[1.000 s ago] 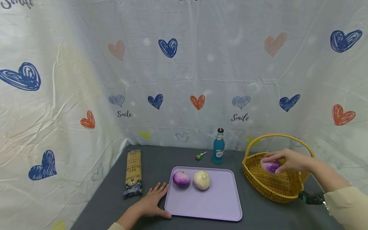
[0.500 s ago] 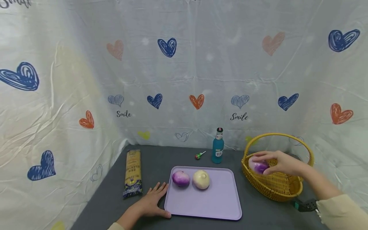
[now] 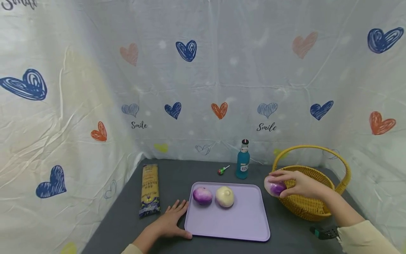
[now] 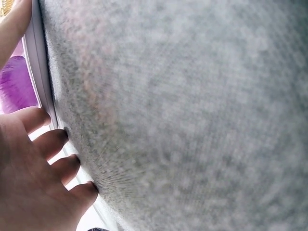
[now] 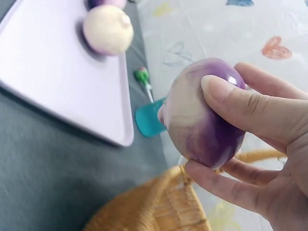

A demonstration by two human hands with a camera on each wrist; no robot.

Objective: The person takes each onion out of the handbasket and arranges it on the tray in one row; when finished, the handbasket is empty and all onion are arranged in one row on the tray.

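Note:
My right hand (image 3: pixel 302 184) grips a purple-and-white onion (image 3: pixel 274 186) between thumb and fingers, raised at the left rim of the yellow wicker basket (image 3: pixel 304 208). In the right wrist view, the held onion (image 5: pixel 204 113) is glossy with a small nub at one end. Two more onions lie on the lilac tray (image 3: pixel 228 224): a mostly purple onion (image 3: pixel 202 195) and a paler onion (image 3: pixel 225 197) beside it. My left hand (image 3: pixel 171 222) rests on the table with fingers spread, thumb and fingertips right at the tray's left edge.
A blue bottle (image 3: pixel 243 162) stands behind the tray, with a lollipop (image 3: pixel 222 170) lying to its left. A yellow packet (image 3: pixel 150 188) lies on the dark grey table (image 3: pixel 187 169) at left. A heart-printed curtain (image 3: pixel 203 70) closes off the back and sides.
My right hand has carried the onion leftward from over the basket's inside to past its left rim. The left hand keeps its place beside the tray.

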